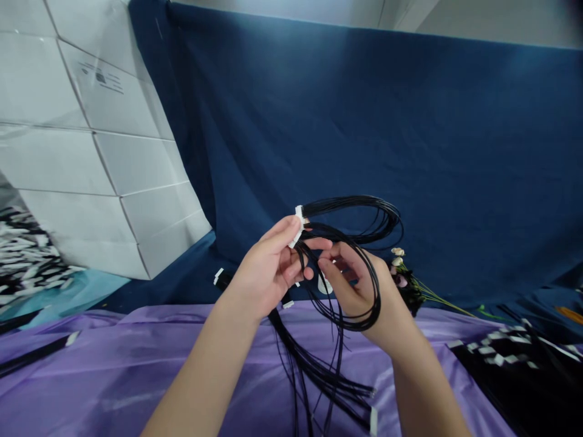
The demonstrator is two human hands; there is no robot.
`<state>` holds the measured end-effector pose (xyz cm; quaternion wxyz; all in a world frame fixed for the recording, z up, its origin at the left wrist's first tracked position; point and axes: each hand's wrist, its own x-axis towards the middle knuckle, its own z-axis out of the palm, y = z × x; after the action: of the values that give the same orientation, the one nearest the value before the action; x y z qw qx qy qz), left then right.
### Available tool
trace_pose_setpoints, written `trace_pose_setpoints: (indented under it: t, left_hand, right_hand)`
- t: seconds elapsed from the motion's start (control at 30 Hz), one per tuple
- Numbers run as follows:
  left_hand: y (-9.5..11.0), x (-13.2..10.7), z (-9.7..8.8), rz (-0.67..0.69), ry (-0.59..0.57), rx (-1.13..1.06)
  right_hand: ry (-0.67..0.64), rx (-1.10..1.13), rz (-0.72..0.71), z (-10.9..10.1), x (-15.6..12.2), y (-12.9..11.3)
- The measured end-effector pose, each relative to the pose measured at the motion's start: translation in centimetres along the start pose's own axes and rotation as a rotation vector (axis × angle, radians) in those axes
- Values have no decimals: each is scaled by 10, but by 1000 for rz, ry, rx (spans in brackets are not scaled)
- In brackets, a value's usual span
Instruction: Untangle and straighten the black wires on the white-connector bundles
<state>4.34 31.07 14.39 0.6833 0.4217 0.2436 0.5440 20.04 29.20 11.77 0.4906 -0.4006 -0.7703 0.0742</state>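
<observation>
In the head view my left hand (273,261) grips a white connector (298,226) between thumb and fingers. Black wires (364,203) run out of the connector and curve to the right in loops. My right hand (357,276) is closed in a pinch close to the left fingertips, with one loop of wire lying across it. Whatever sits between its thumb and index finger is too small to make out. More black wires (314,367) with white end connectors (373,420) lie on the purple cloth (173,358) below my hands.
White boxes (136,164) are stacked at the left, beside a pile of black-and-white wire pieces (31,249). A dark blue cloth (387,121) hangs behind. Artificial flowers (401,273) lie right of my hands. Another heap of black wires with white connectors (510,349) is at the right.
</observation>
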Motion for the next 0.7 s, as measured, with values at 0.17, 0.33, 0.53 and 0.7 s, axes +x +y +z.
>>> trace_pose_setpoints:
  t: [0.17,0.33,0.53,0.7]
  left_hand:
    - [0,2,-4,33,-14,29]
    - [-4,5,-9,68,-34,79]
    - [0,7,-17,109,-43,182]
    - [8,6,-20,95,-25,183]
  right_hand:
    - [94,-179,-18,6,-3,-1]
    - [130,-85,79,7,-5,-4]
    - [-44,1029,555,-18,1,1]
    - [157,1361,594,-47,2,11]
